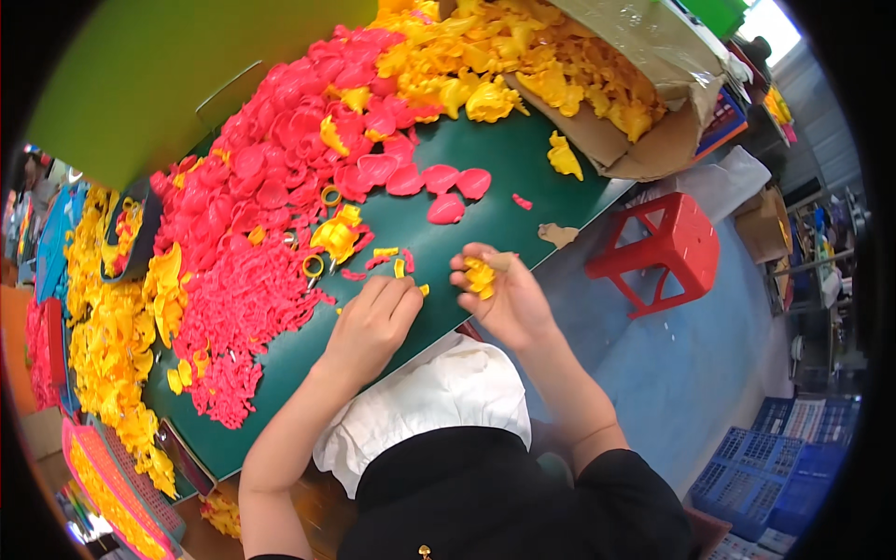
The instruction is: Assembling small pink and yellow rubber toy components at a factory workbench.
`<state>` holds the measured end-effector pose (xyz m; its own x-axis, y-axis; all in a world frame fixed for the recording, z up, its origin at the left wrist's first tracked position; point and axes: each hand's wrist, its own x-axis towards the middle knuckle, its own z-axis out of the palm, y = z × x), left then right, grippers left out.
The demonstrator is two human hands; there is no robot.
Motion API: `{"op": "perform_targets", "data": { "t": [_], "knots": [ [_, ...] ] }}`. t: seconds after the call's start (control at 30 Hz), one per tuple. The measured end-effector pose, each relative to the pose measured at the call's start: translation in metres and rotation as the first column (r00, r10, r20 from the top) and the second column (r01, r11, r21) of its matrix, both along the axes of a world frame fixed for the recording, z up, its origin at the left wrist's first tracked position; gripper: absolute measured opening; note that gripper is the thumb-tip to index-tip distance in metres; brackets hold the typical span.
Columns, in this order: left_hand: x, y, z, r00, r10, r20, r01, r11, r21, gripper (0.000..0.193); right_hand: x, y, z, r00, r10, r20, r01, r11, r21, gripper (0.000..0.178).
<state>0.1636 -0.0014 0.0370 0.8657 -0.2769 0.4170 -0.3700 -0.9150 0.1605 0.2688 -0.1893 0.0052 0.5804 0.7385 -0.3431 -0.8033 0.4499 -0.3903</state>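
My right hand is raised at the table's near edge, palm partly up. Its curled fingers hold a crumpled-looking yellow plastic piece, and a beige wrap covers one digit. My left hand is low over the green tabletop, back up and fingers bent together; whatever is under its fingertips is hidden. Small yellow bits show beside those fingertips. Just beyond lie a larger yellow moulded piece, a yellow ring and short pink strips.
Heaps of pink cupped pieces and thin pink parts cover the table's left side. Yellow pieces spill from a cardboard box at the far right. A red stool stands right of the table, with blue crates farther down.
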Motion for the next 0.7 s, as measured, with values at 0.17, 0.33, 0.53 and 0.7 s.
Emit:
{"op": "perform_targets", "data": {
  "t": [0.17,0.33,0.53,0.7],
  "knots": [
    [0.016,-0.031,0.023,0.995,-0.08,0.057,0.089,0.981,-0.171,0.029,-0.021,0.024,0.015,0.985,0.07,-0.16,-0.033,0.974,0.223,0.032],
    [0.042,-0.046,0.021,0.992,-0.014,0.122,0.03,0.992,-0.127,0.051,0.0,0.032,-0.004,0.975,-0.016,-0.221,0.111,0.899,0.424,0.03],
    [0.006,-0.036,0.029,0.989,0.052,0.139,-0.008,0.954,-0.299,0.053,0.054,0.023,0.014,0.99,-0.039,-0.134,0.07,0.969,0.238,0.02],
    [-0.04,-0.025,0.016,0.976,0.171,-0.132,-0.209,0.905,-0.371,0.046,0.16,0.022,0.026,0.076,0.406,0.911,0.726,0.603,-0.329,0.025]
  ]
}}
